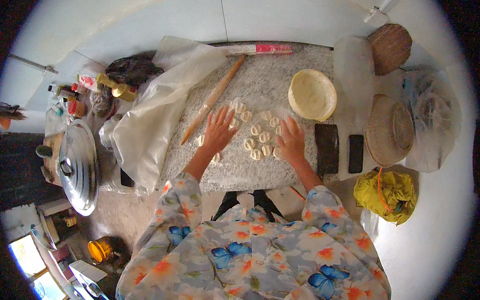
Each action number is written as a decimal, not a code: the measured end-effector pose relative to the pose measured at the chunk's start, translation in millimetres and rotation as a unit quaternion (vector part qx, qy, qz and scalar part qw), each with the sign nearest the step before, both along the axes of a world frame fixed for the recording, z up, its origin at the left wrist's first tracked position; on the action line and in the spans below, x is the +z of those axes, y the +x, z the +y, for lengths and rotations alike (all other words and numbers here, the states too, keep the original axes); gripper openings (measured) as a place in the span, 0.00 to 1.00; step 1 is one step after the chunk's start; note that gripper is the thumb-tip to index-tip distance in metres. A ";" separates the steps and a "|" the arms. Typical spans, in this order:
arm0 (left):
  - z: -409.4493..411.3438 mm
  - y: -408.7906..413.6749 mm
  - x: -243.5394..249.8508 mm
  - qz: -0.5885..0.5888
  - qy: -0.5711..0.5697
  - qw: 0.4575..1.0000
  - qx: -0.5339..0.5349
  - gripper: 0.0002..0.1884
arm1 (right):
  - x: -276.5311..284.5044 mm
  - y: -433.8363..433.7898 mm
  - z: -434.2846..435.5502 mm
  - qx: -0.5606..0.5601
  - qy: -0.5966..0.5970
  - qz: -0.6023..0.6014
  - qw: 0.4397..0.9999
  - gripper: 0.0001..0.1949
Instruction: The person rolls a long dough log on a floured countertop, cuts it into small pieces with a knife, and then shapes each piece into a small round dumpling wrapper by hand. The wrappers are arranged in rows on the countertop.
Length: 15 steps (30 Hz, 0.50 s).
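Several small round dough pieces lie scattered on a floured, speckled board. My left hand rests palm down over the pieces at the left, its fingers spread beside a few of them. On the right side of the group, my right hand is also palm down, fingers apart, touching or just over some pieces; whether it presses on any is hidden. A tapered wooden rolling pin lies slantwise to the left of my left hand. Beyond my right hand stands a pale bowl, dusted inside with what looks like flour.
Crumpled clear plastic sheeting covers the board's left side. Farther left are a large metal lid and several bottles. A dark flat slab, a black phone and a woven basket lie to the right.
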<state>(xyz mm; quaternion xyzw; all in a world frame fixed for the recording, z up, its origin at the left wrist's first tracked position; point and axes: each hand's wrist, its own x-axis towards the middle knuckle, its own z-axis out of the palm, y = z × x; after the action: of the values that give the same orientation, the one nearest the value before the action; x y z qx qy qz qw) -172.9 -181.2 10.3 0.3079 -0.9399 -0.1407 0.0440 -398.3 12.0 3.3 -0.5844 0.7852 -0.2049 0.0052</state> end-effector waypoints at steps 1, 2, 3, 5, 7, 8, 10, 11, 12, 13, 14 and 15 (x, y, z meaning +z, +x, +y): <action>13.1 20.8 -6.3 0.002 -0.007 0.999 0.040 0.35 | -6.1 -2.8 17.6 -0.020 0.009 0.007 1.000 0.33; 28.9 42.0 -12.8 0.005 -0.015 0.997 0.078 0.36 | -16.8 -4.5 34.7 -0.041 0.019 0.015 0.999 0.34; 42.2 58.9 -19.0 0.007 -0.024 0.992 0.121 0.36 | -23.9 -1.1 43.8 -0.059 0.027 0.021 0.998 0.34; 64.6 79.2 -36.5 0.021 -0.024 0.979 0.200 0.37 | -29.3 11.0 44.6 -0.075 0.029 0.014 0.997 0.35; 74.4 78.5 -44.9 0.052 -0.018 0.969 0.240 0.38 | -33.6 27.4 33.7 -0.086 0.013 0.009 0.996 0.35; 75.0 68.6 -48.1 0.076 -0.013 0.968 0.241 0.38 | -34.8 36.5 23.8 -0.066 0.012 -0.004 0.998 0.35; 78.6 49.5 -50.6 0.118 0.008 0.968 0.222 0.38 | -29.1 55.2 -1.6 -0.026 0.009 -0.027 0.999 0.36; 83.7 43.1 -48.7 0.113 0.017 0.974 0.198 0.38 | -24.6 65.4 -8.5 -0.015 0.017 -0.030 0.999 0.35; 88.0 33.2 -44.2 0.111 0.027 0.978 0.172 0.37 | -23.9 71.0 -13.4 -0.007 0.025 -0.030 0.999 0.35; 89.1 27.9 -38.6 0.109 0.037 0.983 0.145 0.37 | -22.7 73.0 -16.5 0.002 0.033 -0.030 0.999 0.34; 87.6 26.0 -33.3 0.073 0.032 0.986 0.147 0.38 | -21.2 72.0 -18.6 0.013 0.010 0.001 1.000 0.34; 81.1 22.4 -29.0 0.069 0.023 0.987 0.146 0.38 | -20.2 63.3 -22.0 0.002 -0.001 0.018 1.000 0.34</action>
<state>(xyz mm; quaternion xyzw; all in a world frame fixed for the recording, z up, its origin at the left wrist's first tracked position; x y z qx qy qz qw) -150.4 -100.0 -18.7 0.4325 -0.8760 -0.1756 0.1213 -335.0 -10.0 -16.9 -0.5898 0.7835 -0.1954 -0.0091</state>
